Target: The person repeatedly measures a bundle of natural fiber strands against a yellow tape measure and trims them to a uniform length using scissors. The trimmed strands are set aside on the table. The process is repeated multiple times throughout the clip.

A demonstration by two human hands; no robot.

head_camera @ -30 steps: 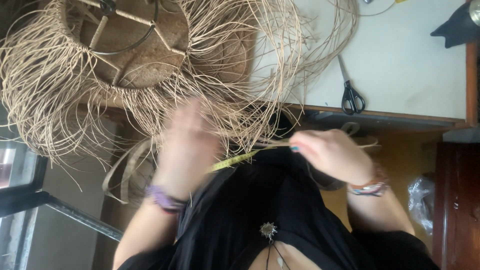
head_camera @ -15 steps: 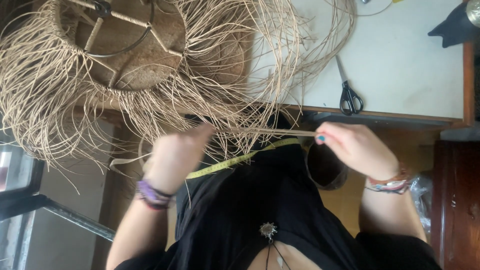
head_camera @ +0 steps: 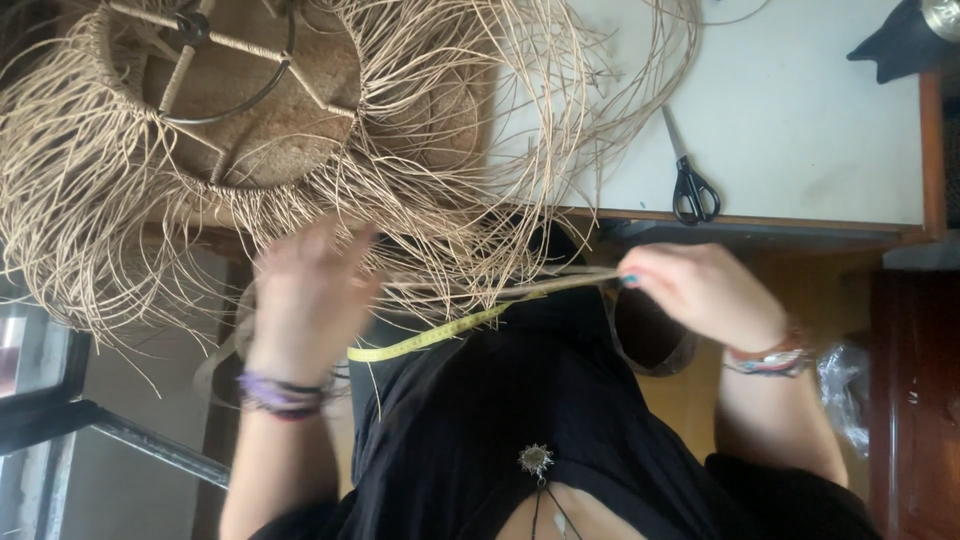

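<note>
- Upper left of the frame: a half-woven rattan basket [head_camera: 250, 120] sits at the edge of the white desk [head_camera: 800, 130], its metal frame [head_camera: 215, 60] showing through the weave, and loose strands [head_camera: 470, 170] spray off it in every direction.
- Centre of the frame, just below the desk edge: a few pale strands are pulled taut between the two hands, running nearly level from left to right.
- Left hand [head_camera: 305, 300], blurred with motion, looks curled into the hanging strands under the basket; I cannot tell how tightly it closes or exactly which strands it has.
- Right hand [head_camera: 700, 295], centre right, pinches the far end of the taut strands between fingertip and thumb, a narrow, firm pinch.
- Handling call: these strands look light, springy and smooth, so they will slip through a loose pinch and whip back if let go. Bent sharply they would likely kink or crack.
- Best hold, to my eye: close to the woven rim for control, and near the tip with the other hand to keep tension.
- A yellow tape measure [head_camera: 440, 335] drapes across the black top [head_camera: 520, 420], centre frame.
- Black-handled scissors [head_camera: 690, 180] lie on the desk, upper right, well apart from both hands.
</note>
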